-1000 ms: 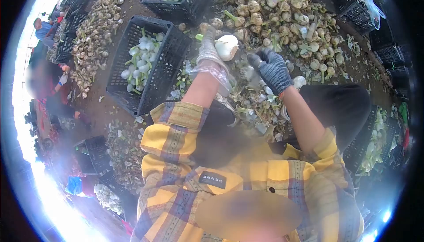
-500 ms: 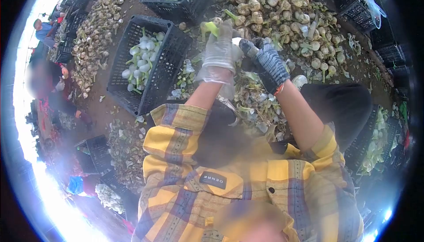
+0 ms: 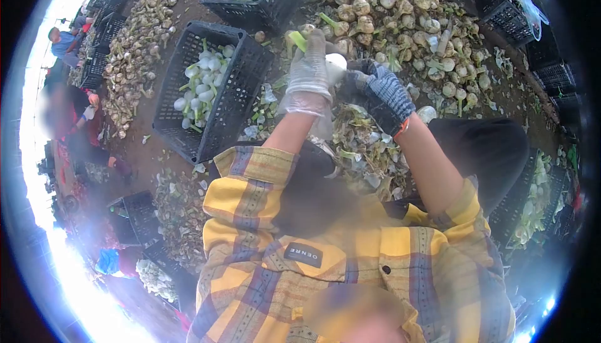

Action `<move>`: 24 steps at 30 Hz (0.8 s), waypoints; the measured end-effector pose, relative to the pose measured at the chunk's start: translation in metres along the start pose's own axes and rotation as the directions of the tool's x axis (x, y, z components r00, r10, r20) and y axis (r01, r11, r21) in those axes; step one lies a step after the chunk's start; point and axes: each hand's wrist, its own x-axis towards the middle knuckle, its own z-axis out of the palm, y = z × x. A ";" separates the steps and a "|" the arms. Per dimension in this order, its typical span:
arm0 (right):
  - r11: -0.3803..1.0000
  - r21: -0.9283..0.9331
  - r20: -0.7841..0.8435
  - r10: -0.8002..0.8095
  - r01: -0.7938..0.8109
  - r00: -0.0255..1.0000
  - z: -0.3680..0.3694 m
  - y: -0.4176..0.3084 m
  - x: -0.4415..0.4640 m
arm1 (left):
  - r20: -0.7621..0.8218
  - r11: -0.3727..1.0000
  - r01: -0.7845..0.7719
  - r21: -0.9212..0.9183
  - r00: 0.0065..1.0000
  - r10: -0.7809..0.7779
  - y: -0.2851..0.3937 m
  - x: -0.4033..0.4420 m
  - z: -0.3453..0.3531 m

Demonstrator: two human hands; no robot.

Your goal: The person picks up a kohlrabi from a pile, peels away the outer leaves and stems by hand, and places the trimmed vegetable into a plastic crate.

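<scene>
My left hand (image 3: 308, 70), in a clear plastic glove, is closed around a garlic bulb (image 3: 336, 62). The bulb's peeled white side shows at the right of the fingers, and a green stem sticks out on the left. Close beside the bulb is my right hand (image 3: 383, 92), in a grey striped knit glove with dark palm. Its fingers are curled together, and whatever they hold is hidden. Below both hands lies a heap of peeled skins and leaves (image 3: 360, 136). A large pile of unpeeled garlic (image 3: 400, 23) spreads just beyond them.
To the left stands a black crate (image 3: 244, 86) with peeled white bulbs; another crate (image 3: 275, 11) with bulbs sits behind it. More crates (image 3: 501, 20) are stacked at upper right. Far left, co-workers (image 3: 66, 45) sit by a second garlic pile (image 3: 134, 48).
My right hand has drawn slightly down and away from the bulb, so more of its white surface shows. My left hand stays nearly in place. A co-worker's hand at far left has shifted.
</scene>
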 end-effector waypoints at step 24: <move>0.560 -0.795 -0.236 -0.640 0.234 0.731 0.020 -0.008 0.038 | -0.047 0.990 0.131 -0.062 0.990 -0.134 -0.007 -0.002 0.014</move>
